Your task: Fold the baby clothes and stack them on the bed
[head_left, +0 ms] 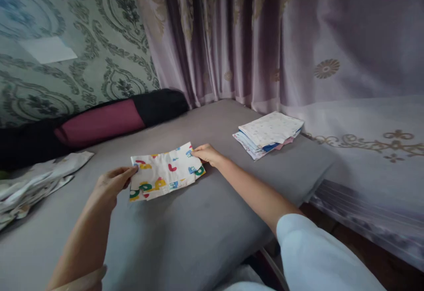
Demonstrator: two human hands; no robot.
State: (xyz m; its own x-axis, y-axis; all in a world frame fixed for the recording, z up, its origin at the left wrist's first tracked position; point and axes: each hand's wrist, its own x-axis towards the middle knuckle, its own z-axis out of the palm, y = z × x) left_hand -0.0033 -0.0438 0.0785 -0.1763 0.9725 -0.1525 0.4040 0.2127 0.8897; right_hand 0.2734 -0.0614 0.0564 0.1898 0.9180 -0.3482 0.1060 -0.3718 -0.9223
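A small white cloth with coloured letter prints (164, 171) lies folded flat on the grey mattress (205, 220). My left hand (111, 184) pinches its left edge, fingers closed on the fabric. At the cloth's right edge, my right hand (206, 153) grips the far corner with curled fingers. Both forearms reach in from the bottom of the view.
A stack of folded cloths (268, 134) sits to the right near the purple curtain (265, 39). Loose unfolded fabric (33, 180) lies at the left edge. A maroon and black bolster (99, 121) rests against the patterned wall. The mattress edge drops off at the right.
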